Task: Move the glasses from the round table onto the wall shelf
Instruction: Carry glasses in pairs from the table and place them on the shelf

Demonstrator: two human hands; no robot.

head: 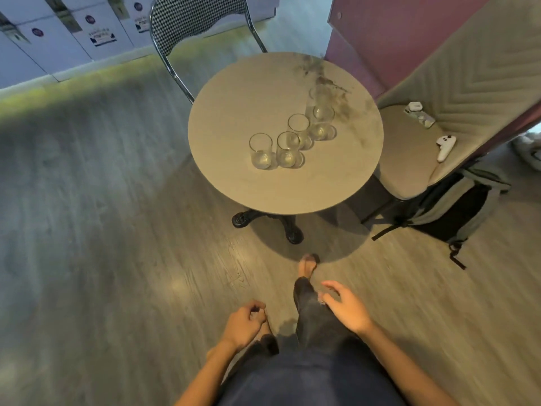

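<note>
Several clear glasses stand upright on the round grey table (234,92): one at the left (261,151), one beside it (288,150), one behind (300,130), and one further right (323,123). A taller clear glass vase with dried stems (317,98) stands behind them. My left hand (244,325) hangs low over the floor with fingers curled and nothing in it. My right hand (347,307) is low beside my leg, fingers apart and empty. Both hands are well short of the table. No wall shelf is in view.
A metal-framed chair (202,22) stands behind the table. A padded beige chair (409,159) at the right holds a white controller (445,146) and small items. A backpack (456,212) lies on the floor under it. White boxes (58,36) line the far left wall.
</note>
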